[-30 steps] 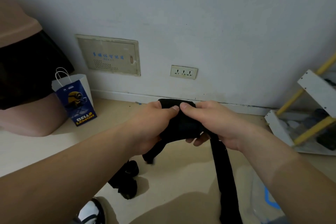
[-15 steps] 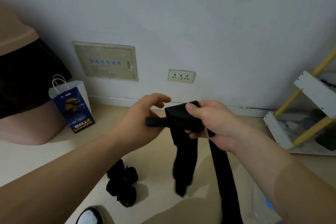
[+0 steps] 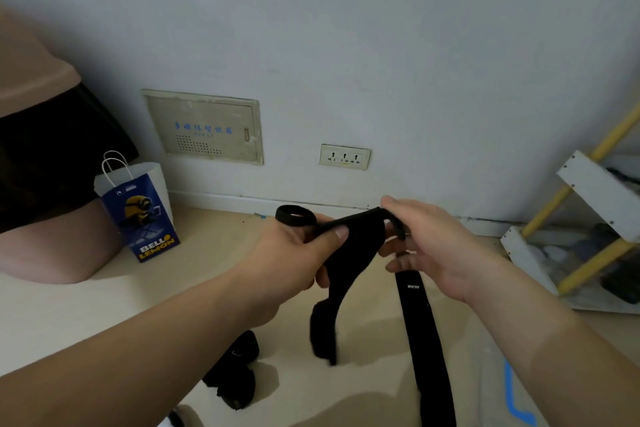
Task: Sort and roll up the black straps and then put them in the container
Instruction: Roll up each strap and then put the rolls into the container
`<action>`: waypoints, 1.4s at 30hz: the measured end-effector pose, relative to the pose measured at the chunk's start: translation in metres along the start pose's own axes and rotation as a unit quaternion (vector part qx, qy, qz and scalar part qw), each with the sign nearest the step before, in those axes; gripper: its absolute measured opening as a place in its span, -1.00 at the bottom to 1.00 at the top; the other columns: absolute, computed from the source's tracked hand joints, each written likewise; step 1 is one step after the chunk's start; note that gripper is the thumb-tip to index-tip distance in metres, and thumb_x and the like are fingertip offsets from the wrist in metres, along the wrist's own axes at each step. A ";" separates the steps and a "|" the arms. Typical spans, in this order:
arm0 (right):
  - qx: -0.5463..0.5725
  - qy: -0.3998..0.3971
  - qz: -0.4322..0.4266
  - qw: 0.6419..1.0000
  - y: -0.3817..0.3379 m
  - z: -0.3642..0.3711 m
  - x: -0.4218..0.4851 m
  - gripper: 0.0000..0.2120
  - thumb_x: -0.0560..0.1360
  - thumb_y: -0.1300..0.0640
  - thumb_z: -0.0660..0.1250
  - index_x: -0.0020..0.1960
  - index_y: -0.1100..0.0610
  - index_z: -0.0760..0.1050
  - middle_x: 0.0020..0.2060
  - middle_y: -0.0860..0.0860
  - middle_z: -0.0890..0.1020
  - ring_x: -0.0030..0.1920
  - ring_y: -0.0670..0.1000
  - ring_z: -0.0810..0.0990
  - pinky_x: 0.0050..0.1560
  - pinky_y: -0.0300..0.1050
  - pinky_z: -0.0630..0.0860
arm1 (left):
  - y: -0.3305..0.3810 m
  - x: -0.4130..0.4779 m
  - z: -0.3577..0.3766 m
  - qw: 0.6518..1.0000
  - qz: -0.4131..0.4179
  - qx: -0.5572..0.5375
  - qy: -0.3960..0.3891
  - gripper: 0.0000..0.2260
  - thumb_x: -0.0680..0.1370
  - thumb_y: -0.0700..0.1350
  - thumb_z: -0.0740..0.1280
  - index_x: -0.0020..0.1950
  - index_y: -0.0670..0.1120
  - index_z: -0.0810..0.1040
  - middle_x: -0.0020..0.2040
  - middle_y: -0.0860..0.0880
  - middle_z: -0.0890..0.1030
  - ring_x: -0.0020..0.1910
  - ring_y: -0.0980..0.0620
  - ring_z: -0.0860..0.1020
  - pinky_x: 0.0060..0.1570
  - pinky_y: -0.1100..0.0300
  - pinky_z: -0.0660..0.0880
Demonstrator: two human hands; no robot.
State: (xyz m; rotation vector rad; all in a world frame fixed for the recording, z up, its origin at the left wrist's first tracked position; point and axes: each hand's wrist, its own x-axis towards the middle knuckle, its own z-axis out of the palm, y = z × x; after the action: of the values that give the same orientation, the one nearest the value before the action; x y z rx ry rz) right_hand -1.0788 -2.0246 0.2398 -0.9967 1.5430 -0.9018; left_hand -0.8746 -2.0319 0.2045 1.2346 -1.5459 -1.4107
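Observation:
A long black strap point(image 3: 349, 253) hangs in the air between my two hands. My left hand point(image 3: 294, 260) pinches it under the thumb, with a small loop of the strap end sticking up past the fingers. My right hand point(image 3: 429, 246) pinches the top fold of the strap. One short tail dangles down between my arms, and a longer tail point(image 3: 426, 350) with a small white logo drops under my right hand to the bottom edge. Several rolled black straps point(image 3: 235, 378) lie on the floor below my left forearm.
A blue and white paper bag point(image 3: 138, 211) stands on the floor by the wall at left, beside another person's leg point(image 3: 45, 253). A white and yellow rack point(image 3: 581, 236) stands at right. A clear container with a blue mark point(image 3: 512, 399) shows at bottom right.
My hands have drawn apart, stretching the strap's top part between them. My left hand now pinches the strap with a loop above it. The dangling tail hangs lower.

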 end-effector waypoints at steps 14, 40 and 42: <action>0.150 -0.127 -0.110 0.974 0.005 0.011 -0.003 -0.75 0.65 0.14 0.31 0.04 0.19 0.76 -0.09 0.19 0.74 -0.23 0.08 0.67 -0.27 -0.08 0.55 | 0.011 0.002 -0.007 0.974 -0.133 -0.181 0.041 -0.80 0.66 -0.05 0.40 0.22 -0.12 0.64 0.00 -0.08 0.78 0.02 -0.07 0.76 0.00 0.07 0.58; 0.168 -0.021 -0.082 0.982 0.024 0.029 0.006 -0.81 0.61 0.23 0.44 -0.05 0.00 0.78 -0.12 0.17 0.72 -0.11 0.18 0.58 -0.09 0.07 0.43 | 0.025 -0.012 0.003 0.996 -0.075 -0.050 0.019 -0.52 0.72 0.29 -0.11 0.41 0.26 0.51 0.20 0.18 0.70 -0.18 0.25 0.67 -0.31 0.38 0.42; 0.175 -0.022 -0.084 0.981 0.023 0.031 0.005 -0.81 0.61 0.23 0.44 -0.04 0.01 0.78 -0.13 0.14 0.74 -0.15 0.16 0.63 -0.09 0.06 0.48 | 0.023 -0.012 0.004 0.996 -0.063 -0.060 0.020 -0.55 0.73 0.28 -0.09 0.50 0.30 0.43 0.40 0.10 0.60 0.17 0.28 0.15 -0.04 0.33 0.46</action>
State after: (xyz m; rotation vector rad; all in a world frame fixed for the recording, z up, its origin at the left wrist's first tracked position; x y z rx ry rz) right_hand -1.0527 -2.0221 0.2111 -0.8913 1.2197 -1.2138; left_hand -0.8795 -2.0200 0.2277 1.2973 -1.3554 -1.5267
